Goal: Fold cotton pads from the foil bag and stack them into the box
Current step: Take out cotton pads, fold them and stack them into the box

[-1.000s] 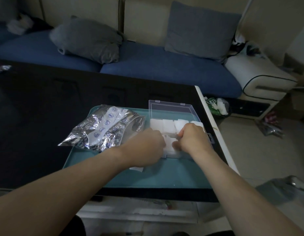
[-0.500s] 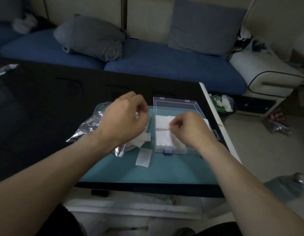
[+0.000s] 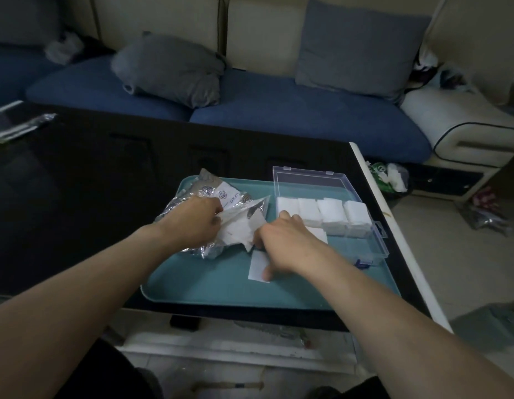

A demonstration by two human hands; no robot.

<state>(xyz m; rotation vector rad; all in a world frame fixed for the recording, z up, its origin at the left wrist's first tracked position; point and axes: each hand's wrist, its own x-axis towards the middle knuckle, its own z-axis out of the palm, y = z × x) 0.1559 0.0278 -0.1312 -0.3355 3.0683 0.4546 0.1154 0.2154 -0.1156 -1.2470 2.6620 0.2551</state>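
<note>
A crinkled silver foil bag [image 3: 218, 197] lies on the left half of a teal tray [image 3: 221, 286]. My left hand [image 3: 197, 220] grips the bag near its mouth. White cotton pads [image 3: 238, 230] stick out of that mouth, and my right hand [image 3: 281, 243] pinches them at their right edge. A clear plastic box [image 3: 365, 246] with its lid raised stands on the tray's right side; several folded pads [image 3: 322, 213] sit in a row along its far wall. One loose pad [image 3: 258, 266] lies flat on the tray under my right hand.
The tray rests on a black glossy table [image 3: 77, 197] whose white right edge [image 3: 394, 226] borders the floor. A blue sofa [image 3: 279, 113] with grey cushions stands behind. Plastic wrapping [image 3: 14, 128] lies at the table's far left.
My right hand has left the box and moved left to the pads at the bag's mouth. My left hand has dropped lower onto the bag. The row of folded pads is now uncovered.
</note>
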